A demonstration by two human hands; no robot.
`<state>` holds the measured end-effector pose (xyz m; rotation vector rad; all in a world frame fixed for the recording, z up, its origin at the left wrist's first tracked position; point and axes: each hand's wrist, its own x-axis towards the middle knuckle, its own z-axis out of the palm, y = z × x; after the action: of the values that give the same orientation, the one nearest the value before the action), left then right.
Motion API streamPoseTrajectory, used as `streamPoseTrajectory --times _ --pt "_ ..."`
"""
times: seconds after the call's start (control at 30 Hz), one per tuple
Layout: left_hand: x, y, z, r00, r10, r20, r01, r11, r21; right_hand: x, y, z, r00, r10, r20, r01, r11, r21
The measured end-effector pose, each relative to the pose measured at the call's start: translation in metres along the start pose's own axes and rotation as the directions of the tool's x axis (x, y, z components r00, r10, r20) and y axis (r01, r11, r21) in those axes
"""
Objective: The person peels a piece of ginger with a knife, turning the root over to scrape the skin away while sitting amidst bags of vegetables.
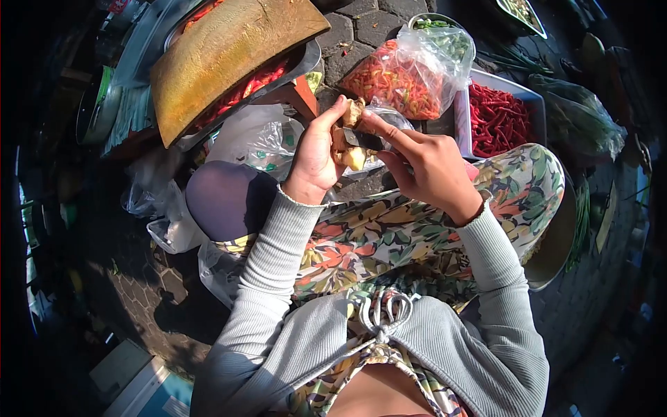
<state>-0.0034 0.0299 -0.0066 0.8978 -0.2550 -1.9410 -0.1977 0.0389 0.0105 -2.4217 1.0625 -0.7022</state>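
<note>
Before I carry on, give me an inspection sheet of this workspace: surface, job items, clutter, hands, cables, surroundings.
Surface: paving stones, partly sunlit.
Job items: knobbly root, pale yellow at its lower end; knife, blade at the root.
Clutter: clear plastic bags; bag of red-orange chilies; pale tray of dark red chilies; wooden board, more chilies showing below its edge.
Hands: left hand holds the root; right hand holds the knife.
Cables: nothing seen.
Surroundings: bagged greens beyond the tray; frame edges too dark to tell.
</note>
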Motion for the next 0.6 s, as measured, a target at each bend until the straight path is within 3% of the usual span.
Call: streamPoseTrajectory --times 0.2,0.33,0.6 --pt "-0.001 0.011 -0.007 0.99 -0.037 0.137 0.039 0.999 -0.012 -0.001 0.003 0.004 0.997 -0.071 -0.042 0.069 0.996 -0.052" --pt "-0.003 0.011 -0.004 0.995 -0.021 0.097 0.022 1.0 -0.016 -0.002 0.001 0.005 0.997 -0.066 -0.047 0.06 0.992 -0.108" --pt "-0.006 0.014 -0.008 0.979 -0.054 0.195 0.061 0.998 -0.03 -0.002 -0.001 0.009 0.993 -0.074 -0.094 0.064 0.993 -0.102"
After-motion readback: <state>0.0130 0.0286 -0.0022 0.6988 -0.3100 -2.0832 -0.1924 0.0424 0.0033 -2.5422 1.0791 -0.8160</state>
